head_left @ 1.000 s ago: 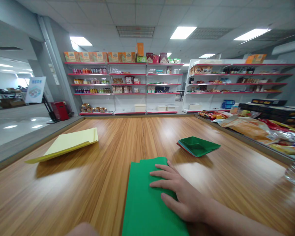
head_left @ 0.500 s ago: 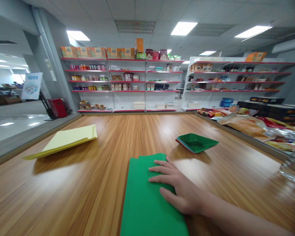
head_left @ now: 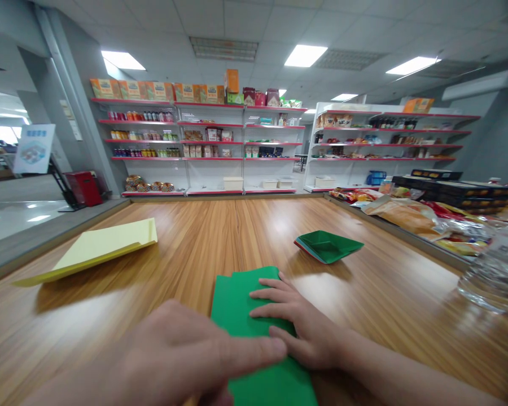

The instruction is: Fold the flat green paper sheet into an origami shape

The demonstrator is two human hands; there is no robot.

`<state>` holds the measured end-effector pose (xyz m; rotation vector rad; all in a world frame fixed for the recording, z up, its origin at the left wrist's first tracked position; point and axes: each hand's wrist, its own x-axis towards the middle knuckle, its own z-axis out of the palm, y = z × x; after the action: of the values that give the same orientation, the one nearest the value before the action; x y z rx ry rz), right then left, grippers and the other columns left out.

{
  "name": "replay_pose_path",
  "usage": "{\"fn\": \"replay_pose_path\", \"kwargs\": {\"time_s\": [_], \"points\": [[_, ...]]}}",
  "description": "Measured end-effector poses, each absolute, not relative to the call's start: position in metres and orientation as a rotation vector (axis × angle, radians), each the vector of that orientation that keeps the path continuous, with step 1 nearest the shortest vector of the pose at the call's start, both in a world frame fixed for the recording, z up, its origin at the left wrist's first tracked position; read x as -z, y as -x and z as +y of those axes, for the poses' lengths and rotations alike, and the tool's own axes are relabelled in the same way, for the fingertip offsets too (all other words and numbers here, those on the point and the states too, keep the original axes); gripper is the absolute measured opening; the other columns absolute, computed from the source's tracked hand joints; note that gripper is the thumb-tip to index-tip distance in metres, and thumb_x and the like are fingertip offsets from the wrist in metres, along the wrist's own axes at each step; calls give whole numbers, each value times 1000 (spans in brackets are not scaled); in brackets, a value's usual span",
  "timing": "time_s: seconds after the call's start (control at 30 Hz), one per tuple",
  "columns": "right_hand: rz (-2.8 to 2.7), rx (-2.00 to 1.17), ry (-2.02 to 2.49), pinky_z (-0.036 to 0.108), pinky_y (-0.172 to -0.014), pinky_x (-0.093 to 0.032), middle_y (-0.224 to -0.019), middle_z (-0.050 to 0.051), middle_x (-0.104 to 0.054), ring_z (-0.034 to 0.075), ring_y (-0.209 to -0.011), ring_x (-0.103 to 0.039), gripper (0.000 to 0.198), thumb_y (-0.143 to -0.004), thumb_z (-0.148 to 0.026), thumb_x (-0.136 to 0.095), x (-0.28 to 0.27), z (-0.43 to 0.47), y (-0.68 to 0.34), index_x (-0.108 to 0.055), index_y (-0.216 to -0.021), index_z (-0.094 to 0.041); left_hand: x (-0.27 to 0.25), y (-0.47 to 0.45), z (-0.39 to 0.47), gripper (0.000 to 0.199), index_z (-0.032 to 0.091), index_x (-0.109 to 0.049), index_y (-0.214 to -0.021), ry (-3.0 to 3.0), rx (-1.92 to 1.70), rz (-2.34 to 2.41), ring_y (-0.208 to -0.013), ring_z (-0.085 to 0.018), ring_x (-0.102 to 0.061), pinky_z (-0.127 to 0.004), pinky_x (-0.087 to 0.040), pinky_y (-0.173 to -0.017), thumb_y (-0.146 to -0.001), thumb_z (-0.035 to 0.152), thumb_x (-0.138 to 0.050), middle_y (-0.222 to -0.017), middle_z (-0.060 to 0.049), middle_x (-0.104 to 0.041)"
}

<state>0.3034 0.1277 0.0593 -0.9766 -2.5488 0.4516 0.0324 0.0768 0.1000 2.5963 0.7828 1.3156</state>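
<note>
A folded sheet of green paper (head_left: 232, 304) lies lengthwise on the table in front of me, its layers slightly offset at the far edge. Flat on its right side rests my right hand (head_left: 294, 316), open with fingers spread, pressing the paper and holding nothing. My left hand (head_left: 182, 349) is over the paper's near left part, somewhat blurred. Its one finger stretches right towards my right thumb, while the others are curled or hidden; nothing shows in its grasp. Whether that finger touches the paper cannot be made out.
A folded green paper shape with coloured layers (head_left: 330, 246) sits beyond my right hand. Yellow paper (head_left: 105, 245) with a raised edge lies at left. A clear plastic bottle (head_left: 491, 276) and packaged snacks (head_left: 406, 217) are at right. Stocked shelves (head_left: 214, 142) stand behind the wooden table (head_left: 186, 225).
My left hand has come into view from the lower left, over the green paper. My right hand stays flat on it. The whole view has shifted slightly.
</note>
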Motion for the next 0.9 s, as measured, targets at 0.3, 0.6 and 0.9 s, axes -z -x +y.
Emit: {"fn": "replay_pose_path", "kwargs": {"time_s": [0.3,0.6,0.9], "points": [[-2544,-481,982,62,-109,-12,-133,4,-54,31,-133,-35,41,-78,-22,-55,-60,130,-306,-62,-118,-30,-50,-15,179,23,16,-64,-97,-2748,-714,802,-84,-21,-54,-35,-46,-73,-84,12,-46,-88,-8,-56],[-2565,-476,944,63,-109,-9,-133,4,-54,31,-133,-34,42,-77,-21,-56,-60,132,-307,-62,-118,-29,-47,-18,170,28,17,-63,-110,-2709,-603,791,-97,-23,-52,-38,-45,-86,-84,17,-51,-105,-10,-53],[-2617,-494,885,63,-109,-7,-132,5,-54,32,-132,-36,43,-77,-22,-57,-67,128,-307,-62,-119,-30,-37,-18,170,49,21,-46,-134,-2583,-554,818,-123,-25,-44,-40,-36,-105,-85,23,-57,-131,-12,-46]]}}
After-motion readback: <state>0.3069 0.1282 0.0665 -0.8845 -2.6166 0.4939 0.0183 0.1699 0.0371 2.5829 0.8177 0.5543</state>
